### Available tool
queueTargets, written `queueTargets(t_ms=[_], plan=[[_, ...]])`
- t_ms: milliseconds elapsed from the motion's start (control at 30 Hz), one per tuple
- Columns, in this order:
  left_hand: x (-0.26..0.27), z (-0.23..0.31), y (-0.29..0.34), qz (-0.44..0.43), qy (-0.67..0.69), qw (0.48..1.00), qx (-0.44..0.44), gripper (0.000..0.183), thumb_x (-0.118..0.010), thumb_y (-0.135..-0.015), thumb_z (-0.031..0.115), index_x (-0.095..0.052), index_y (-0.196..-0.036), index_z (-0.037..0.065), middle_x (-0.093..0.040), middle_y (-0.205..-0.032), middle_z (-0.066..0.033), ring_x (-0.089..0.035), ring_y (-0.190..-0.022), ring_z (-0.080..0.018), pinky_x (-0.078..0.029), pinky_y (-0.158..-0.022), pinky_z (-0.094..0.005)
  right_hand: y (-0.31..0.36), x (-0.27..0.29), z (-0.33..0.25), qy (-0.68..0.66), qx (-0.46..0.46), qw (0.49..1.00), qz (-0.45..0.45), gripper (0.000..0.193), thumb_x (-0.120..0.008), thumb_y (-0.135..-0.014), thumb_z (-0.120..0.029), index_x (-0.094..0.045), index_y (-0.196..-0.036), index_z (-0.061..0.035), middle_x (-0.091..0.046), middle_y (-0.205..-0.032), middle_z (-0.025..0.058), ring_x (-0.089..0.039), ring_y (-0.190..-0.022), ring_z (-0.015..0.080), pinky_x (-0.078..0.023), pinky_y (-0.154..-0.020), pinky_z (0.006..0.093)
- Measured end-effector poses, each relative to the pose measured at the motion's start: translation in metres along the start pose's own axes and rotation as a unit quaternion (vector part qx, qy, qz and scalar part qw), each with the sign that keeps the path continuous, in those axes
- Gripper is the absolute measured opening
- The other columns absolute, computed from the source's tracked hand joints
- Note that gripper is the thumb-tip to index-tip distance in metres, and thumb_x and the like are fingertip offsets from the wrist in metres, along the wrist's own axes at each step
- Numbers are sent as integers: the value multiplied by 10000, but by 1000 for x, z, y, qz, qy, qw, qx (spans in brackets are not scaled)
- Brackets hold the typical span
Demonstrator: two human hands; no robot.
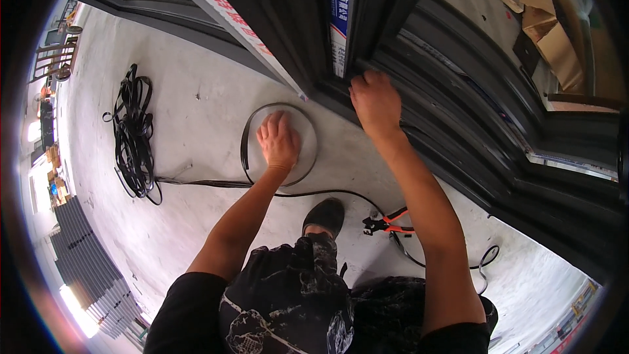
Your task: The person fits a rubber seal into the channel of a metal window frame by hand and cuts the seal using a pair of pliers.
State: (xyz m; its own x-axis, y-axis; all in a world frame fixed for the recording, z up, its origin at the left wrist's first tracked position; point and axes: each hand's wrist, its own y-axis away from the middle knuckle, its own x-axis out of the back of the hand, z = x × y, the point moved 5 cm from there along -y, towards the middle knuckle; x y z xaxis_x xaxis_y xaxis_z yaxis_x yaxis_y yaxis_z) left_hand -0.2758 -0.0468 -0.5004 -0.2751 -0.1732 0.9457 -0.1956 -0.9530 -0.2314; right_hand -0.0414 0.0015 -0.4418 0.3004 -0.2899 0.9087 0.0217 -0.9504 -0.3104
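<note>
My left hand [279,141] rests palm down on the pale floor, its fingers a little apart and bent, with nothing visible in them. Around it lies a loop of thin black strip [245,144]. My right hand [377,101] is closed against the inner corner of a large dark grey metal frame [452,151]. Its fingertips are tucked out of sight, so anything pinched there is hidden. On the floor below my right forearm lie pliers [388,222] with orange handles and a dark head. More black strip [327,191] trails past my shoe to the pliers.
A tangled bundle of black strip [133,132] lies on the floor at left. Stacked dark grey profiles [88,262] stand at the far left, near a wheeled cart [56,59]. Brown cardboard [553,39] shows beyond the frame at upper right. My shoe [324,217] is near the strip.
</note>
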Motion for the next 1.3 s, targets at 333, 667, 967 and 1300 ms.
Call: queueTargets(t_ms=[333, 667, 967, 1300], plan=[[-3, -1, 0, -10, -5, 1000, 6, 408, -556, -821, 163, -561, -1222, 87, -515, -1277, -91, -435, -1240, -301, -305, -1038, -460, 4, -3, 2, 8, 16, 1000, -15, 122, -702, -768, -163, -605, -785, -91, -600, -860, 66, -600, -843, 278, -540, -656, 370], [0, 1, -2, -3, -10, 1000, 4, 392, -552, -830, 149, -561, -1217, 88, -516, -1275, -89, -439, -1233, -302, -307, -1033, -461, -6, -2, -2, -23, -4, 1000, 6, 157, -723, -740, -175, -600, -806, -101, -618, -798, 74, -605, -803, 290, -530, -629, 387], [-2, 2, -1, -3, -8, 1000, -1, 385, -546, -844, 154, -558, -1223, 90, -515, -1266, -92, -440, -1228, -306, -306, -1030, -467, -16, -15, -2, -25, -53, 998, -26, 245, -737, -754, -302, -612, -744, -91, -624, -789, 86, -607, -780, 305, -509, -609, 417], [-4, 0, -1, -12, -12, 1000, -4, 407, -544, -836, 152, -548, -1237, 84, -504, -1284, -97, -429, -1237, -308, -299, -1029, -467, -16, -19, -7, -19, -95, 994, 56, 393, -824, -604, -400, -594, -687, -93, -593, -735, 71, -604, -735, 276, -505, -573, 413]])
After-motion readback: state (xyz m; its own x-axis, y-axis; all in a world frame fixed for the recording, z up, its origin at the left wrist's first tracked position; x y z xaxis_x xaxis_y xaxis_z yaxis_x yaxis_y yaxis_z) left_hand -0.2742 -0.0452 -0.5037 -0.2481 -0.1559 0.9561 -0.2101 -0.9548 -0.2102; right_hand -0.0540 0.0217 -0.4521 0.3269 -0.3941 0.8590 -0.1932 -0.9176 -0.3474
